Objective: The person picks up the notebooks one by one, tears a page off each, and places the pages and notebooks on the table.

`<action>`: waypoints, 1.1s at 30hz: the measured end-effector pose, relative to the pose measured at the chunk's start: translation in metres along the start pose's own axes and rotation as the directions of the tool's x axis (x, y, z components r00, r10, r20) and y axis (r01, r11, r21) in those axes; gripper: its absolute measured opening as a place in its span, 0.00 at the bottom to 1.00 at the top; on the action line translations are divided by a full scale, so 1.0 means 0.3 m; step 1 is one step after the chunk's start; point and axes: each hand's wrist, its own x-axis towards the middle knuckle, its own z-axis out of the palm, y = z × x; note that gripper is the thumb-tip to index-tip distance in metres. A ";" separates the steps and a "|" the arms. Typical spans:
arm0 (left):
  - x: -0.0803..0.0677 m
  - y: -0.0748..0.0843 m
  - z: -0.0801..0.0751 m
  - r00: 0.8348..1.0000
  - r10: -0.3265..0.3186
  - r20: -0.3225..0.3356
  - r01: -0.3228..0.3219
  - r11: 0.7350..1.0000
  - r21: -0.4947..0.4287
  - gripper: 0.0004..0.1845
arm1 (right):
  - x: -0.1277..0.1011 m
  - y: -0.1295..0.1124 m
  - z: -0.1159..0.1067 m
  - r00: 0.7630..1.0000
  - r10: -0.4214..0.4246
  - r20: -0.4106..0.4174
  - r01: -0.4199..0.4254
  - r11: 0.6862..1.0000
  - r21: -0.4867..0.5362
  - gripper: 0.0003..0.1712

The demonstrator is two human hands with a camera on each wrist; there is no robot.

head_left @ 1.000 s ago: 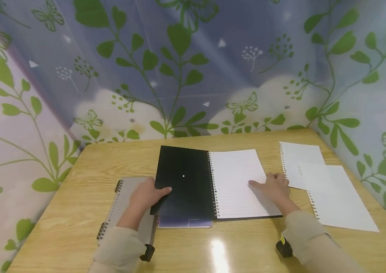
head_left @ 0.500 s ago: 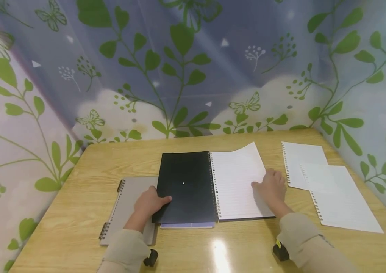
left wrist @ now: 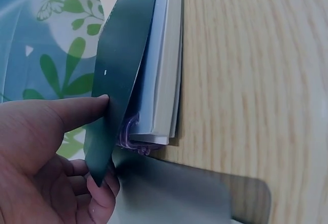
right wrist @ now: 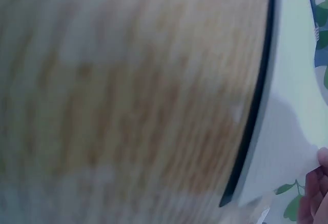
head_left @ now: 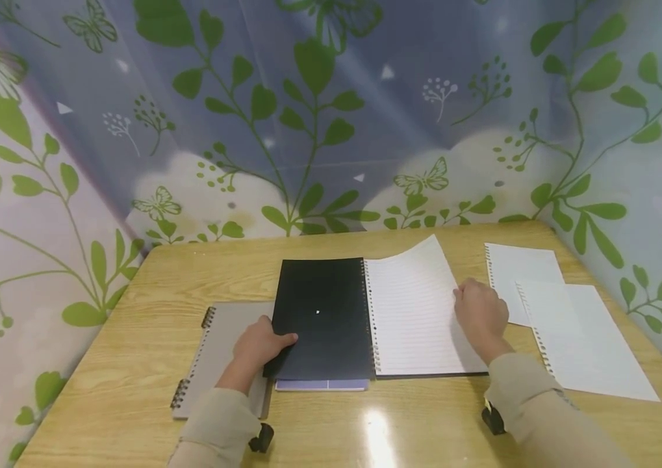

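A spiral notebook lies spread, its black cover (head_left: 331, 325) on the left and a white lined page (head_left: 412, 318) on the right. My left hand (head_left: 262, 342) pinches the cover's left edge; in the left wrist view the thumb (left wrist: 84, 110) is on top and fingers are curled beneath. My right hand (head_left: 481, 316) pinches the page's right edge, and the far right corner of that page curls upward. In the right wrist view only some fingertips (right wrist: 322, 170) show at the sheet's edge. A purple notebook (head_left: 321, 385) sticks out from under the black cover.
A grey ring-bound notebook (head_left: 222, 357) lies at the left, partly under my left arm. Two loose torn-out sheets, one smaller (head_left: 522, 263) and one larger (head_left: 594, 344), overlap at the right. A patterned curtain (head_left: 331, 130) hangs behind the wooden table (head_left: 424, 422).
My right hand has gone from thumb on the page to gripping its right edge, slightly farther right. The page's far corner has risen. The black cover has tilted lower, still in my left hand.
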 end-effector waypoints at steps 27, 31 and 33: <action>0.035 0.218 0.061 0.916 0.390 -0.096 -0.355 0.897 0.265 0.36 | 0.054 0.020 -0.021 0.947 0.083 0.310 -0.165 0.954 0.248 0.36; 0.086 0.318 0.114 0.866 0.495 0.074 -0.498 0.838 0.221 0.31 | 0.062 0.023 -0.017 0.953 0.045 0.298 -0.118 0.966 0.232 0.31; 0.107 0.350 0.133 0.875 0.466 0.134 -0.485 0.848 0.215 0.30 | 0.065 0.023 -0.006 0.951 0.041 0.305 -0.120 0.963 0.242 0.26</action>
